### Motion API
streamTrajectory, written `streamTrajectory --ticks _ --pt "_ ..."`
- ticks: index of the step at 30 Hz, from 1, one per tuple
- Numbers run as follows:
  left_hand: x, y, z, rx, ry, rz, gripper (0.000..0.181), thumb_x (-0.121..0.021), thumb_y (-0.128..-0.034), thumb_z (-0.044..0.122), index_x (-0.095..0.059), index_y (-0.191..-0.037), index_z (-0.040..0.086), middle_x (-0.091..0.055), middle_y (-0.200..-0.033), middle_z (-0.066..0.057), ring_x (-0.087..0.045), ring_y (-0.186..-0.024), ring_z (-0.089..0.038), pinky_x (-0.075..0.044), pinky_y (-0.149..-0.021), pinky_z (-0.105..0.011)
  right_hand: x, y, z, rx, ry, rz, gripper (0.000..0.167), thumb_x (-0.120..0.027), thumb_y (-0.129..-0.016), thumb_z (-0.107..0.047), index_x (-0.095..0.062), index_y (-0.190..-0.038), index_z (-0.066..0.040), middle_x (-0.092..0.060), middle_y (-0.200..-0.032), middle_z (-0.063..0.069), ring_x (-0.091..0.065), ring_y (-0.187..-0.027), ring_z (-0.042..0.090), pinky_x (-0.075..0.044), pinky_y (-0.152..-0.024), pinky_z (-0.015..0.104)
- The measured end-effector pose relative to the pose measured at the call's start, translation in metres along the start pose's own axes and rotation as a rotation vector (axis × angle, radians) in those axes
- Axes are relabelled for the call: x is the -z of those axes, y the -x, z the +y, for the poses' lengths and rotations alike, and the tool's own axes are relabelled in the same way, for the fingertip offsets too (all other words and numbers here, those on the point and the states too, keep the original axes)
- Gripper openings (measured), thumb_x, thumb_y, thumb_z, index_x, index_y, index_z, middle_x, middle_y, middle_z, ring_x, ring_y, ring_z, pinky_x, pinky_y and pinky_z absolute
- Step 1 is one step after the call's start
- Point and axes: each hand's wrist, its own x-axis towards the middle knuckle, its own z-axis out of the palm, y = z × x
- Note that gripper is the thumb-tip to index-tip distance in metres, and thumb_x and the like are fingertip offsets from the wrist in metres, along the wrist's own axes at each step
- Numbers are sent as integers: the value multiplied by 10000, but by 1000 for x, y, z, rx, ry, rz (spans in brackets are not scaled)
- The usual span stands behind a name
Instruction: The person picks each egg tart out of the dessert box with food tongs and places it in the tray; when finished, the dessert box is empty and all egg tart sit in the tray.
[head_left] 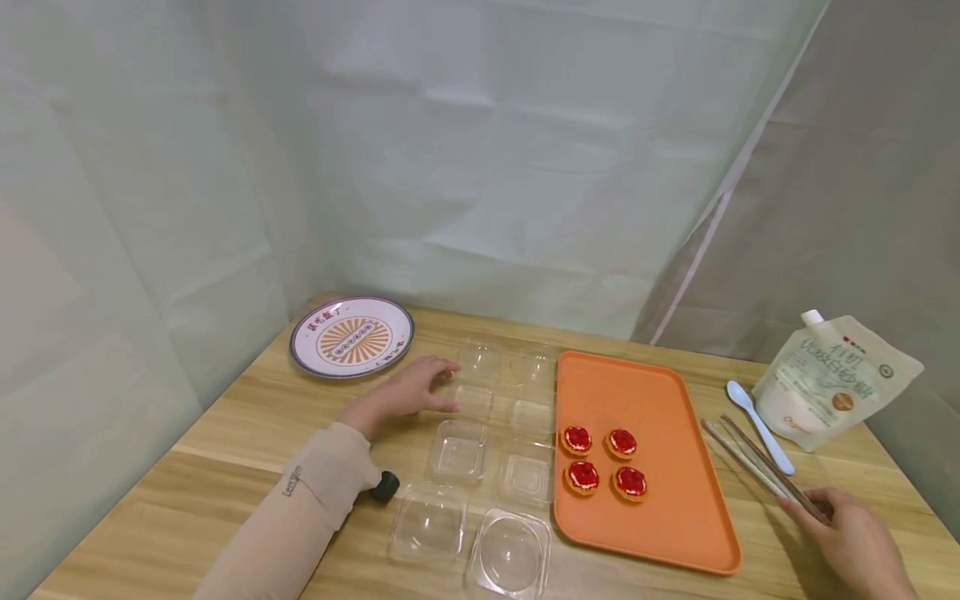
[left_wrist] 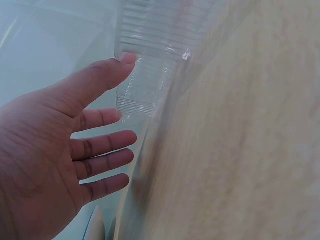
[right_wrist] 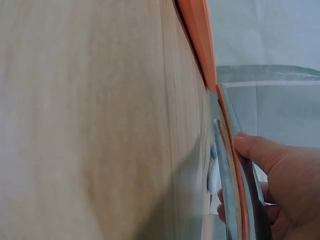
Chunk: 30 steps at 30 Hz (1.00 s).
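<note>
My left hand (head_left: 408, 390) reaches over the table beside a clear plastic box (head_left: 476, 400), thumb and fingers spread apart. In the left wrist view the thumb tip overlaps the edge of a ribbed clear box (left_wrist: 145, 82); I cannot tell whether they touch. At the right, my right hand (head_left: 858, 537) grips a pair of metal tongs (head_left: 772, 467) by the handle end, thumb on one side and fingers on the other. The tong tips lie by the right edge of an orange tray (head_left: 660, 400). Several red-topped tarts (head_left: 622, 443) sit on the tray's left side.
More clear plastic boxes (head_left: 459, 451) stand in two columns left of the tray. A patterned plate (head_left: 390, 333) is at the back left. On the far right are a pale blue spoon (head_left: 761, 423) and a white spouted pouch (head_left: 832, 383). Cloth walls (head_left: 480, 167) surround the table.
</note>
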Motion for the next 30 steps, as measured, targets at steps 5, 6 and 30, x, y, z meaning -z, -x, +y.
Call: streamTrajectory --ticks 5,6,30 --pt "0 0 1 -9 -6 2 717 -765 -798 365 -493 -1347 -7 -586 -1270 -199 -525 -1209 -351 -404 -1072 -497 0 0 2 -33 1 -55 648 -544 -938 -492 -584 -1064 142 -664 -876 201 -592 -741 220 -497 -646 423" --pt "0 -1 1 -11 -5 2 717 -766 -797 363 -494 -1346 -9 -586 -1270 -201 -526 -1208 -351 -405 -1071 -496 -1 0 2 -38 4 -62 659 -542 -936 -502 -580 -1070 142 -664 -899 224 -607 -758 241 -500 -664 452" --pt "1 3 -1 5 2 0 714 -767 -798 362 -491 -1353 7 -584 -1275 -199 -525 -1211 -349 -406 -1071 -496 -6 -3 9 28 44 -44 654 -608 -898 -497 -587 -1051 139 -654 -961 299 -631 -865 435 -503 -680 510"
